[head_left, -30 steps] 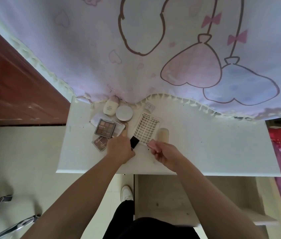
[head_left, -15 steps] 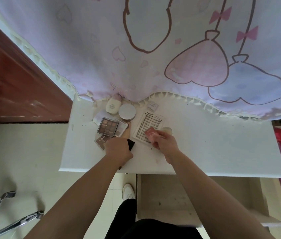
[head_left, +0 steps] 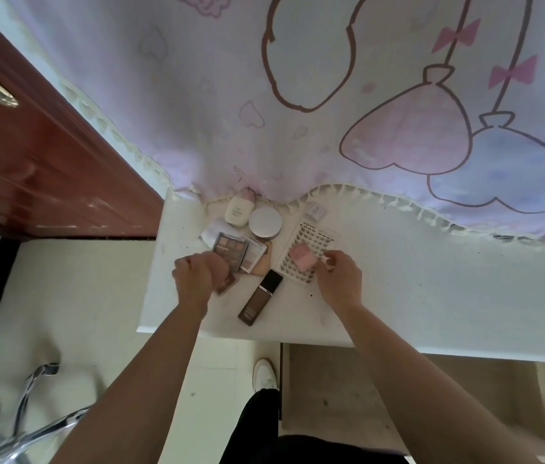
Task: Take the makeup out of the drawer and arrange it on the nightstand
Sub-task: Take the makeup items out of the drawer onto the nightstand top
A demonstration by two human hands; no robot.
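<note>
The left hand (head_left: 197, 277) had released the bottle (head_left: 260, 298), now lying on the nightstand (head_left: 431, 296), and curled by the palettes (head_left: 230, 247), grip unclear. The right hand (head_left: 339, 279) still pinched the compact (head_left: 302, 257), now on the lash card (head_left: 326, 234).

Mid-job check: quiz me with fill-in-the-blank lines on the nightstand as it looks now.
1. The right hand touches the pink case on the lash card, whose printed brand reads ____.
2. The foundation bottle, lying right of the left hand, has a ____ cap.
3. The drawer under the nightstand stands ____.
Missing: XOYO; black; open.
</note>
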